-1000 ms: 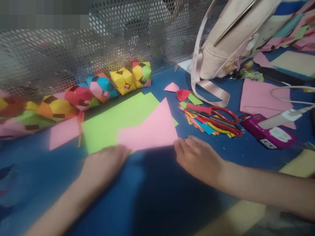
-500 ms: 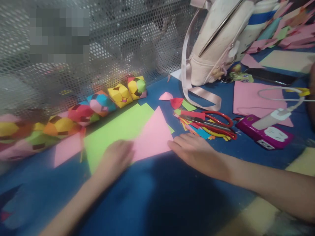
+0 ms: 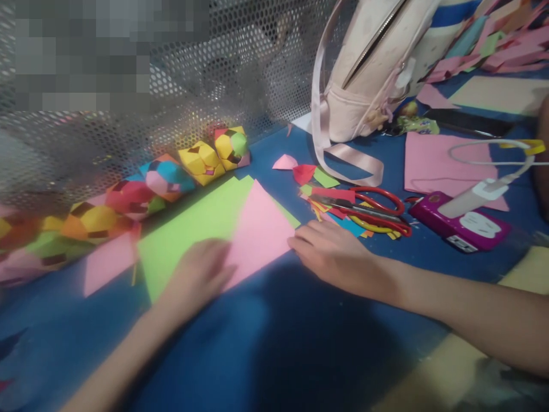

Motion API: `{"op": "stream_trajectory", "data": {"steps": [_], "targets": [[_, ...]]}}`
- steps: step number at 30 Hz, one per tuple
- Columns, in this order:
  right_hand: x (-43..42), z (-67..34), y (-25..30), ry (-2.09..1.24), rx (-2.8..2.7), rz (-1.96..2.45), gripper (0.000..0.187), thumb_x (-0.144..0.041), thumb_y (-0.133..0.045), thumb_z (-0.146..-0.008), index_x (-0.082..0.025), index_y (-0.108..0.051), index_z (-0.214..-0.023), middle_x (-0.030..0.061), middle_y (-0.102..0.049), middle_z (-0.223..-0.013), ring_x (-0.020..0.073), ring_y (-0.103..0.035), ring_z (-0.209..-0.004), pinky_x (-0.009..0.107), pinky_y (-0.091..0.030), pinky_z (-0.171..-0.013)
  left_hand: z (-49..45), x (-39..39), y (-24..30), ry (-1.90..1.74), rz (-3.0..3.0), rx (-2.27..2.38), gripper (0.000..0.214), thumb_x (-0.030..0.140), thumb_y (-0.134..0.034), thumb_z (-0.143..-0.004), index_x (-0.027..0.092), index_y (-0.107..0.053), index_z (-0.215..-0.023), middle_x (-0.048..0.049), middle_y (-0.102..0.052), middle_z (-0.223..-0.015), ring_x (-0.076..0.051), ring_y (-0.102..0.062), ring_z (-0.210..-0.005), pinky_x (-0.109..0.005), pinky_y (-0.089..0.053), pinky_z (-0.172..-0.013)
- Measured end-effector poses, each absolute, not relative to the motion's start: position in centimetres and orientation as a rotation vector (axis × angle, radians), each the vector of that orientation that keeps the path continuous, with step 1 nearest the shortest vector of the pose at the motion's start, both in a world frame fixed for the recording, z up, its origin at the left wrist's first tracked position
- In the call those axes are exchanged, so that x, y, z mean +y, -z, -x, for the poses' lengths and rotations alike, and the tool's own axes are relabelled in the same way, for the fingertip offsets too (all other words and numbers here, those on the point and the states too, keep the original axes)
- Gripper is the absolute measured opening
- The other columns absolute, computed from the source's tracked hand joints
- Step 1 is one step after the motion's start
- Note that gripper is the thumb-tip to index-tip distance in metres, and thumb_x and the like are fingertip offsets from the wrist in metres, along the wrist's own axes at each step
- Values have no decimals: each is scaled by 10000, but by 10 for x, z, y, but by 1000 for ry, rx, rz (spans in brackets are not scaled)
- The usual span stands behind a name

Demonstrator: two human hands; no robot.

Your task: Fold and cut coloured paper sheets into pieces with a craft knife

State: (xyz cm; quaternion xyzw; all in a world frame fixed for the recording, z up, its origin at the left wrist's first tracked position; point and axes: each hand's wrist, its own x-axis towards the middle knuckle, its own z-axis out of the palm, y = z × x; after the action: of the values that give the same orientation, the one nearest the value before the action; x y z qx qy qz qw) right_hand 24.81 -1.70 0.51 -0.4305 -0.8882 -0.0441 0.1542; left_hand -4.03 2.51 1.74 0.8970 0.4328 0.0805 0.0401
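Note:
A pink sheet of paper (image 3: pixel 262 234), folded into a triangle with its tip pointing away from me, lies partly over a light green sheet (image 3: pixel 189 229). My left hand (image 3: pixel 203 263) is closed at the triangle's left corner, slightly blurred, with its fingertips on the paper. At the right corner, my right hand (image 3: pixel 326 249) pinches the paper between thumb and fingers. Just beyond the right hand are red-handled scissors (image 3: pixel 377 212), lying on small coloured paper scraps (image 3: pixel 343 223).
Folded paper balls (image 3: pixel 167 174) line the perforated metal panel (image 3: pixel 257 68). A pale backpack (image 3: pixel 364 74) leans at the back. To the right sit a purple power strip (image 3: pixel 461 220) with a plugged charger, pink paper (image 3: pixel 448 163) and a dark phone (image 3: pixel 469 123). Beneath is a blue surface (image 3: pixel 206 355).
The view has shifted slightly. The pink triangle's tip has shifted left, and its lower edge slants more steeply. Both hands stay at its corners.

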Motion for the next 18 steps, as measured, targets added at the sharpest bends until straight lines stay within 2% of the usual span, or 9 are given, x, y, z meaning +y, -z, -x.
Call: {"op": "stream_trajectory", "data": {"steps": [5,8,10,12,14,16,18], "targets": [[-17,-242,-5,16,-2523,1202,254,-64,-410,-914,-117,-657,-882,109,-659,-940,222,-546,-872,362,-399,-770,35,9,-19,-216,-2761,1343,336,392,-435,-944,161,-614,-1111,-132,-645,-1072,-269,-612,-987,-432,-531,-862],[-21,-233,2,-88,-2543,979,263,-166,-401,-966,-90,-634,-1061,147,-642,-1156,248,-551,-1086,421,-424,-950,35,-1,-12,-301,-2849,1354,307,347,-464,-940,162,-601,-1142,-155,-630,-1141,-301,-600,-1056,-469,-525,-887],[-26,-227,9,-131,-2559,818,385,-321,-402,-992,-51,-575,-1206,185,-583,-1298,281,-485,-1246,469,-376,-1060,33,-10,-3,-478,-2935,1290,316,300,-469,-938,166,-564,-1209,-171,-593,-1247,-328,-547,-1183,-511,-489,-964],[-31,-223,15,-164,-2573,734,578,-460,-378,-988,9,-507,-1300,228,-517,-1382,320,-405,-1342,496,-331,-1113,27,-22,7,-634,-2957,1145,394,269,-445,-941,190,-480,-1326,-159,-549,-1343,-322,-488,-1280,-525,-452,-1028],[-34,-221,18,-216,-2589,728,709,-537,-361,-972,62,-458,-1340,260,-471,-1418,342,-355,-1383,497,-305,-1139,19,-36,12,-594,-2885,1037,540,297,-437,-933,207,-330,-1455,-157,-484,-1428,-318,-462,-1318,-518,-466,-1028],[-35,-223,18,-272,-2608,763,764,-566,-360,-961,81,-431,-1360,270,-443,-1438,343,-329,-1401,490,-285,-1157,12,-46,14,-452,-2777,1022,678,338,-464,-920,179,-186,-1518,-185,-453,-1453,-324,-458,-1327,-524,-470,-1029],[-35,-227,15,-308,-2626,799,790,-586,-370,-951,77,-415,-1379,266,-421,-1456,337,-313,-1412,485,-274,-1167,11,-52,17,-305,-2734,992,731,348,-486,-916,162,-137,-1531,-201,-450,-1453,-327,-435,-1349,-533,-452,-1049]]}}
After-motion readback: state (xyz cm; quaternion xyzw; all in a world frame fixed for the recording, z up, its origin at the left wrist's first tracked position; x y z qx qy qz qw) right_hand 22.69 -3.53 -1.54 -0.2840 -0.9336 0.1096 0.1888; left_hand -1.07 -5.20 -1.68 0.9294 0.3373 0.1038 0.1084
